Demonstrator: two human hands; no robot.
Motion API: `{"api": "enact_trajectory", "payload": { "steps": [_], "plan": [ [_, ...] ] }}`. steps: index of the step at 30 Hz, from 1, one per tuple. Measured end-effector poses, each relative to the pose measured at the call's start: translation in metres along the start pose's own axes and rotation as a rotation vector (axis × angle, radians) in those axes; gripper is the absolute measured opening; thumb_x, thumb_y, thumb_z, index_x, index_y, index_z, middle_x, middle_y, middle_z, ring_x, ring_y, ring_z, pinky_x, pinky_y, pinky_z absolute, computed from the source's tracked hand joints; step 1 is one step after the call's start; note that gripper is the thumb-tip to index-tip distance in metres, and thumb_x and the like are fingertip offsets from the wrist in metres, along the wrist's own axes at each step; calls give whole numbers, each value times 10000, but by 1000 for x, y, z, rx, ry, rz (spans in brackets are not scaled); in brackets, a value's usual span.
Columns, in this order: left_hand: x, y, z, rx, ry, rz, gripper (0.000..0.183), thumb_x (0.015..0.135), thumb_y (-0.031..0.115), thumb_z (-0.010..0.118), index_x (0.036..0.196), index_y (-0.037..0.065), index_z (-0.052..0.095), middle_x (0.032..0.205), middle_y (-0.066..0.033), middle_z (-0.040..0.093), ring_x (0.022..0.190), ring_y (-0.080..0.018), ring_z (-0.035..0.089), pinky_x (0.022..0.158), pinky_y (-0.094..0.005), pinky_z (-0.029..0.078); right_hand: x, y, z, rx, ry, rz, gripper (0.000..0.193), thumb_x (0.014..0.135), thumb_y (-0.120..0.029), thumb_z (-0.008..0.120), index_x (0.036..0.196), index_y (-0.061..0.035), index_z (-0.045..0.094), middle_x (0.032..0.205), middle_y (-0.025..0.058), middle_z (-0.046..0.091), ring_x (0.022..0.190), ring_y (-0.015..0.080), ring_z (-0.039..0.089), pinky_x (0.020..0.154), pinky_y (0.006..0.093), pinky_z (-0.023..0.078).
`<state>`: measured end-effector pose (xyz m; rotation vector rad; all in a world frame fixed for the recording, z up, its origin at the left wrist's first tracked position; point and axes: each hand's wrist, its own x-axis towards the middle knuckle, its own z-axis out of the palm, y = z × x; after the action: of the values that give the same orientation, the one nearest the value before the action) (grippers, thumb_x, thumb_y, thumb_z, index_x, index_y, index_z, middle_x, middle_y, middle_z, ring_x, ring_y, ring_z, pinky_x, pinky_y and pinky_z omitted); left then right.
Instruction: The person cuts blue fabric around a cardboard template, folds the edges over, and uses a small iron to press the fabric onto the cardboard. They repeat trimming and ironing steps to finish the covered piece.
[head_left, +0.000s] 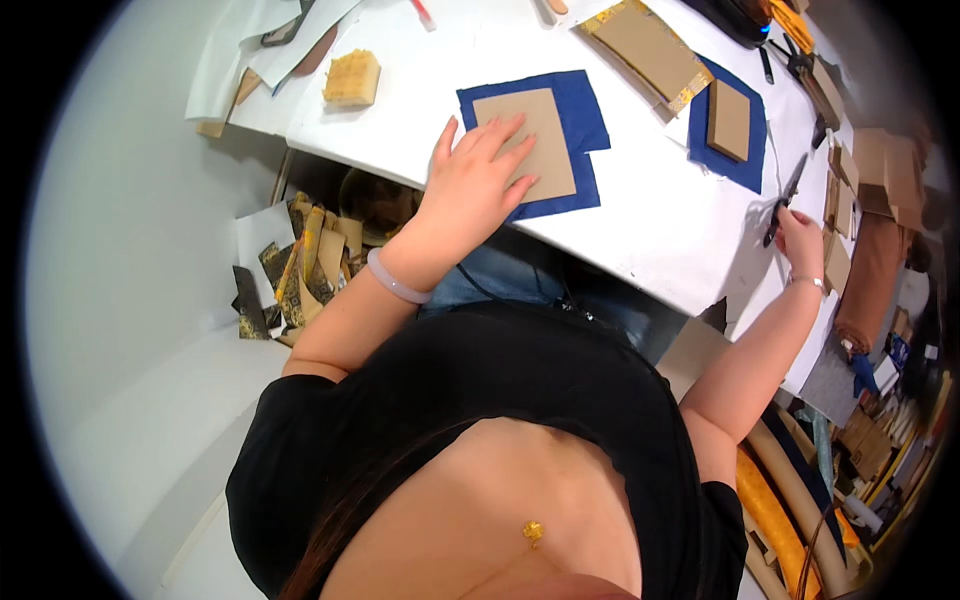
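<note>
My left hand [478, 175] lies with fingers spread on a beige rectangular board [555, 165], pressing it against a dark blue sheet [588, 110]. The sheet sticks out around the board, and a notch is cut in its right edge. At the far right of the white table, my right hand [800, 245] has its fingers closed on black-handled scissors [784, 206], blades pointing away from me. Between the hands, farther back, a smaller beige block [731, 122] sits on another blue piece [758, 150].
A yellowish sponge-like block [352, 78] is at the left. A beige panel with gold-patterned edges [645, 52] lies at the back. The white table's [640, 225] front edge runs before me. Scraps [310, 255] fill a space below left; rolls and boards [880, 280] crowd the right.
</note>
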<state>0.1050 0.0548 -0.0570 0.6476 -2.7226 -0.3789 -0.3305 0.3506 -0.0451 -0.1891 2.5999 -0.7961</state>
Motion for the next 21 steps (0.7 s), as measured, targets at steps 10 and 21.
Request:
{"api": "enact_trajectory", "payload": {
  "steps": [10, 21],
  "plan": [
    [1, -16, 3, -44, 48, 75, 348, 943, 253, 715, 1270, 135, 720, 1385, -34, 637, 1203, -253, 597, 1123, -493, 375, -110, 69, -9, 1311, -502, 116, 383, 1049, -194, 625, 1329, 61, 563, 1178, 135, 656, 1117, 207, 639, 951, 291, 565],
    [6, -37, -2, -111, 35, 135, 331, 903, 264, 759, 1202, 121, 757, 1351, 16, 680, 1155, -228, 602, 1075, -417, 389, -286, 14, 48, 624, -564, 27, 415, 947, -399, 725, 1040, -28, 563, 700, 11, 538, 552, 133, 549, 556, 265, 463]
  ]
}}
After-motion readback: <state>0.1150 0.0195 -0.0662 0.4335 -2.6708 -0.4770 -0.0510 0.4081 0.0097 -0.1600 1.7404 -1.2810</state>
